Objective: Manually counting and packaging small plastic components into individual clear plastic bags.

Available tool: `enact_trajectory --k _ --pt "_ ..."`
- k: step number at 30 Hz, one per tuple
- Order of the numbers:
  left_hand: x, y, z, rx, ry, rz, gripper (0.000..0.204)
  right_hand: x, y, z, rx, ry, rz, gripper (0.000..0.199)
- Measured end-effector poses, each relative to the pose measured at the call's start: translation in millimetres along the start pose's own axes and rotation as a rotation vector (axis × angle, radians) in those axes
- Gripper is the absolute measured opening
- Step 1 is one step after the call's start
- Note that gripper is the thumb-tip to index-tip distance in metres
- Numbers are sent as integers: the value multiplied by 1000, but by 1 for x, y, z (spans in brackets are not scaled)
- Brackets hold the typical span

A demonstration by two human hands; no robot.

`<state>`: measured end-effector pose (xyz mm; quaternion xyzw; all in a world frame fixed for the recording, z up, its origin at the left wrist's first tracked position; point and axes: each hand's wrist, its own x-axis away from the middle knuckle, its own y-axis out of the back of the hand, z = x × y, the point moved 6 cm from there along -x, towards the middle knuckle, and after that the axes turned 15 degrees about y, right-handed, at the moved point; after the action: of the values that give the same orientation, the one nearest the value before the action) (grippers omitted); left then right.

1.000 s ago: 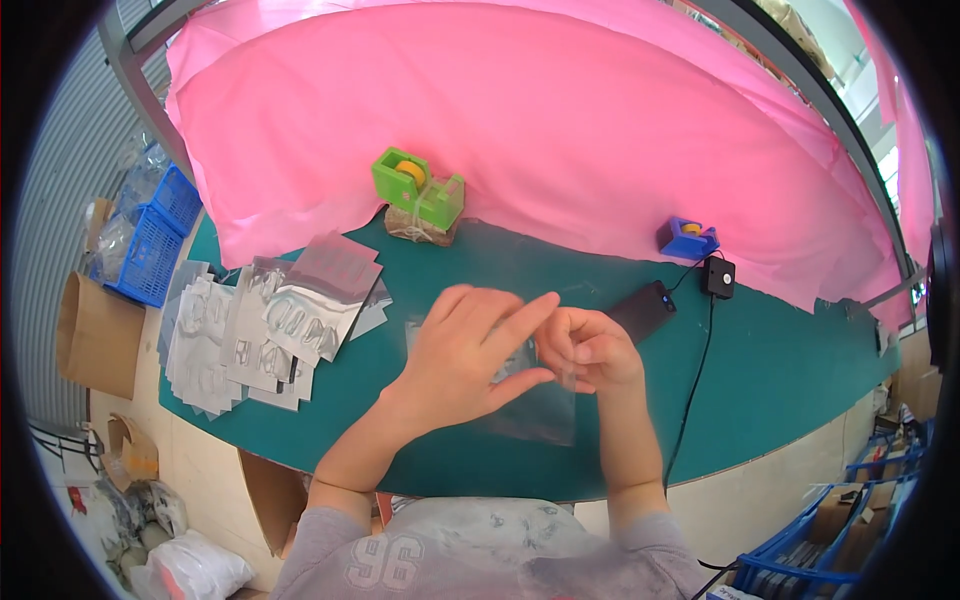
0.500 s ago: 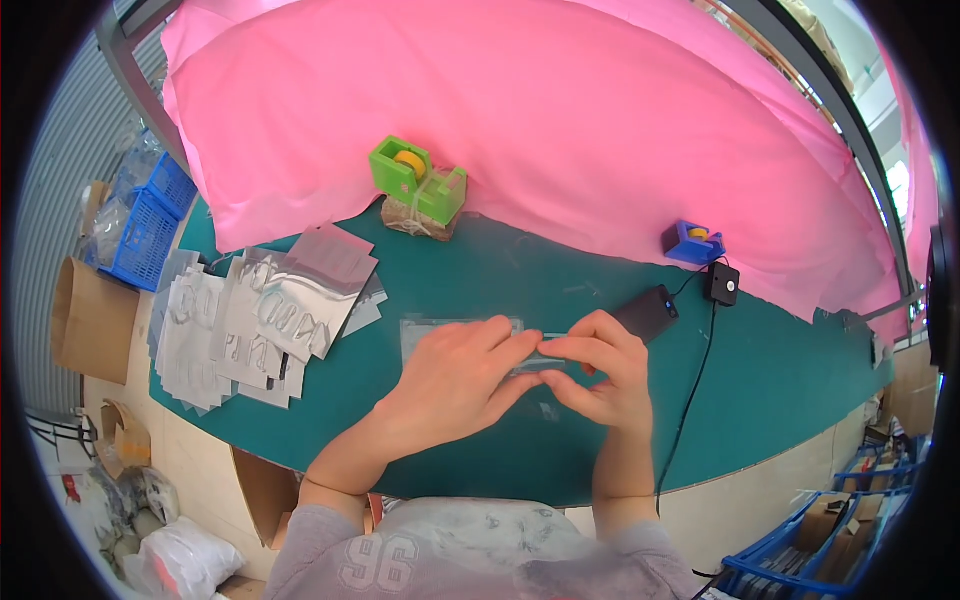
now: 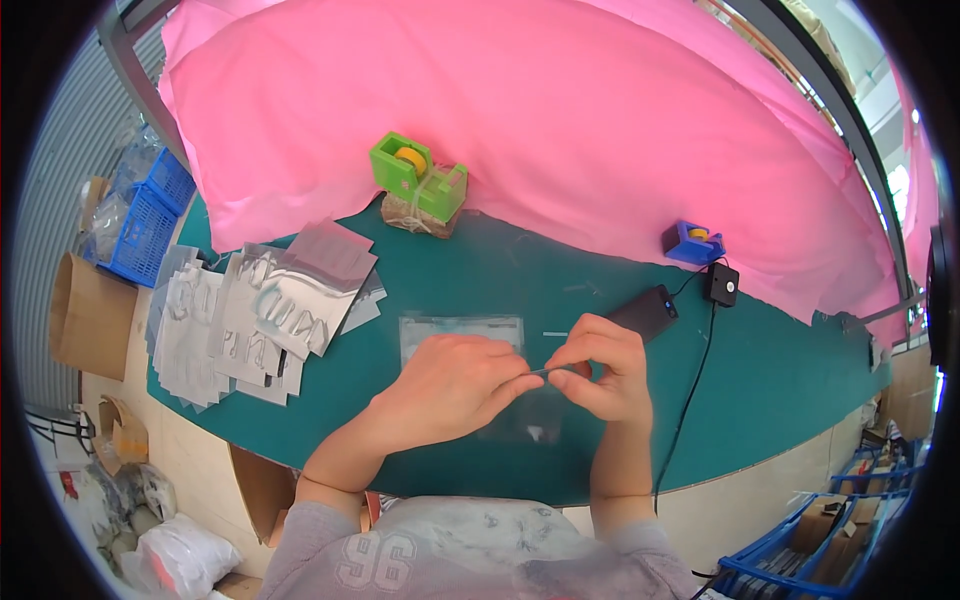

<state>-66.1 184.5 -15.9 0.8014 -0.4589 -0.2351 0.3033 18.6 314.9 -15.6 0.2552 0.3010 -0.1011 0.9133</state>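
Note:
Both hands meet over the green tabletop [image 3: 600,470], pinching the upper edge of a clear plastic bag [image 3: 530,425]. My left hand [image 3: 455,385] has its thumb and fingers closed on that edge, its back turned up. Close beside it, my right hand [image 3: 605,368] pinches the same edge between thumb and fingers. The see-through bag reaches from the fingertips toward me, and its outline is hard to make out. A flat greyish pouch [image 3: 460,326] lies on the table, partly covered by my left hand. Just beyond my fingertips is a thin whitish strip [image 3: 556,334].
Silvery flat packets [image 3: 270,310] are piled on the left. A green tape dispenser [image 3: 420,180] sits on a block at the back, and a blue one [image 3: 692,243] stands right. Near my right hand are a black device [image 3: 645,312] and a cable [image 3: 690,410]. Pink cloth [image 3: 520,110] borders the back.
My fingertips have moved slightly toward me, and my left hand has dropped a little. More of the pouch's far side shows, and the clear bag now reaches below the fingers.

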Motion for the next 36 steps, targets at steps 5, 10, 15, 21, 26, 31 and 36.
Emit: enact_trajectory --k 5,10,15,21,26,31,36 --pt "-5 5 0 -18 -22 6 19 1 6 -12 -73 -26 -61 10" --pt "-4 4 11 -61 -33 29 19 2 9 -13 -100 -56 -51 9" --pt "-8 17 16 -15 9 12 20 7 23 -21 -137 -109 -174 12" --pt "-16 23 27 250 88 -40 27 10 23 -27 -309 -221 -315 9" --pt "-19 27 40 608 188 -143 46 12 22 -33 -220 -263 -91 13" --pt "-20 9 31 456 157 19 50 -3 1 -14 282 -42 191 19" --pt "-19 -4 24 389 76 -59 53 -5 -13 -13 51 -104 104 24"
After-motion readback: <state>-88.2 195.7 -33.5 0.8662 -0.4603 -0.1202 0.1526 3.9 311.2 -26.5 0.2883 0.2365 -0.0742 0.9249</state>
